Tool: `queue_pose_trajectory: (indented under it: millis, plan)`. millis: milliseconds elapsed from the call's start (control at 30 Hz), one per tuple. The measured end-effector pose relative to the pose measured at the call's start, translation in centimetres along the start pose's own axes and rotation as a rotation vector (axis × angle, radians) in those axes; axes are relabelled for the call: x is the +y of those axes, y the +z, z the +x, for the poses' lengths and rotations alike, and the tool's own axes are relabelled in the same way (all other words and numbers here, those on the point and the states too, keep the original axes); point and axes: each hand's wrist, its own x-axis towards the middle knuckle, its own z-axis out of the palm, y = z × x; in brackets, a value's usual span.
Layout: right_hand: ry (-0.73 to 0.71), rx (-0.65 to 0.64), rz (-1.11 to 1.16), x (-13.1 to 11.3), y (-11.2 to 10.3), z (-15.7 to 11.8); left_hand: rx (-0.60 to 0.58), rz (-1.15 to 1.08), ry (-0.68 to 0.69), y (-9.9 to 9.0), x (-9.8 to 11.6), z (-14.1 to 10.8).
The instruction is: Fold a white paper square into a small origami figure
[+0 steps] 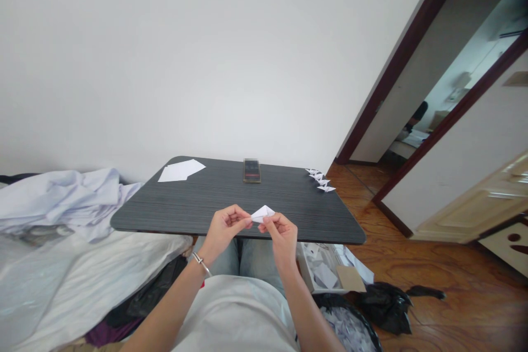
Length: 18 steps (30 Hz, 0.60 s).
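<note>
White paper piece (262, 213), apparently part-folded

Left hand (228, 225) and right hand (283, 231): each pinches one side of it, above the dark tabletop's (210, 198) near edge.
Folded paper shapes (325, 188): row by right edge, apparently done.
Flat sheets (179, 170): far left, seemingly unworked.
Phone-like object (252, 170): far edge; moving room between it and hands.

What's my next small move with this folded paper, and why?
Perhaps firm a crease: your left hand and right hand pinch opposite sides of the folded paper, while the folded pieces at the right of the table have sharp points.
</note>
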Motion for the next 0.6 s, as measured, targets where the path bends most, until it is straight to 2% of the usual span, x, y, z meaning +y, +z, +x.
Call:
queue_pose_trajectory:
  millis: [167,367,600]
  plan:
    - [-0.013,0.007,-0.023,0.18,-0.20,0.08,-0.026,-0.109,-0.069,-0.10,0.40,-0.16]
    - [-0.032,0.006,-0.044,0.18,-0.23,0.02,-0.025,-0.121,-0.099,0.08,0.78,-0.22]
    - [-0.051,-0.008,-0.039,-0.06,-0.09,-0.11,0.016,-0.135,-0.178,0.39,0.24,0.06]
